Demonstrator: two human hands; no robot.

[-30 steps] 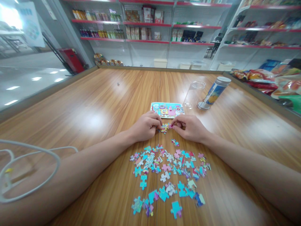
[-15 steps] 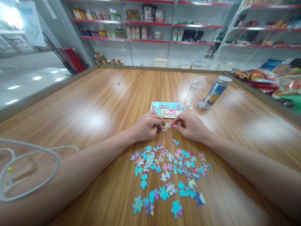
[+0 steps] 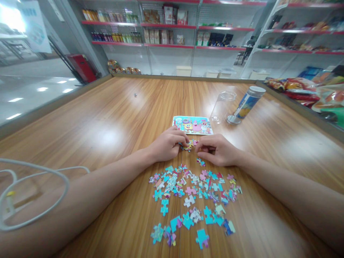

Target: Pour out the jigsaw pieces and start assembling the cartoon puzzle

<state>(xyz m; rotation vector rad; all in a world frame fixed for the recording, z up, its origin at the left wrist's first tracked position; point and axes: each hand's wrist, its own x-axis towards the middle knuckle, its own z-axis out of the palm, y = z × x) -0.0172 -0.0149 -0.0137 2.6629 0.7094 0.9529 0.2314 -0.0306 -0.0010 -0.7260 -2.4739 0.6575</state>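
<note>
My left hand (image 3: 167, 145) is curled on the wooden table (image 3: 107, 118), its fingertips pinching a small joined cluster of puzzle pieces (image 3: 189, 144). My right hand (image 3: 216, 149) lies just right of that cluster, fingers curled low over a single loose piece (image 3: 200, 162); whether it grips anything I cannot make out. A colourful cartoon picture card (image 3: 192, 125) lies flat just beyond both hands. Several loose turquoise and pink puzzle pieces (image 3: 192, 195) are scattered nearer to me.
A clear open jar (image 3: 222, 106) lies on its side at the right beside a printed tube with a silver lid (image 3: 248, 102). A white cable (image 3: 34, 193) loops at the left edge. Snack bags (image 3: 309, 89) line the right; shelves stand behind.
My right hand has drawn back from the joined cluster and dropped towards me, coming to rest by the single loose piece. My left hand has stayed on the cluster.
</note>
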